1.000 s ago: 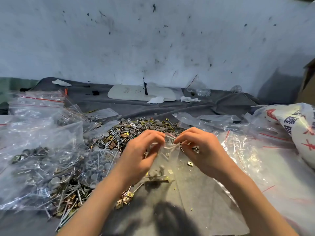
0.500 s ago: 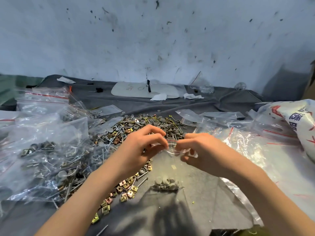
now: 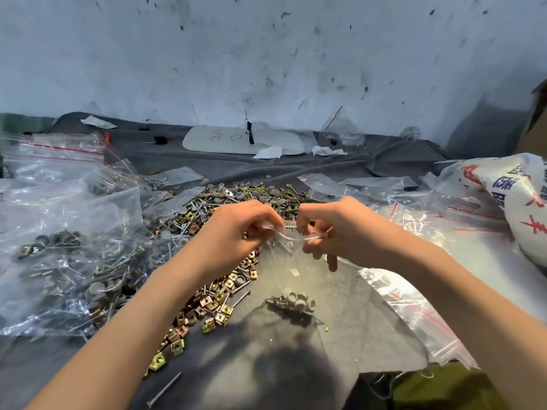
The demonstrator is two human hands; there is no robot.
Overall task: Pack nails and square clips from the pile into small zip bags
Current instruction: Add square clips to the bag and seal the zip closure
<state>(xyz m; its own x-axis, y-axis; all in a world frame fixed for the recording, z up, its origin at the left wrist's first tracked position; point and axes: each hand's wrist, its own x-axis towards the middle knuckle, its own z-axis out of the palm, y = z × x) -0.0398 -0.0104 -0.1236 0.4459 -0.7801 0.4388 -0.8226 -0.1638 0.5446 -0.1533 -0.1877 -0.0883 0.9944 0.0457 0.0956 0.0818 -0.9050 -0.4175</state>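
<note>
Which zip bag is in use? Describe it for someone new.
Find the pile of nails and clips mid-table. Just right of it, the left hand and right hand pinch one small zip bag by its mouth. Only this bag is held up, grey caps at its bottom.

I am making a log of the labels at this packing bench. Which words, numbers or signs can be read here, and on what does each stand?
"O": handwritten on the pale board at the back; the marks beside it are too faint to read.
White sack on the right: red and blue printed characters, creased and cut off, not readable.
Zip bags: red stripes only, no text.
</note>
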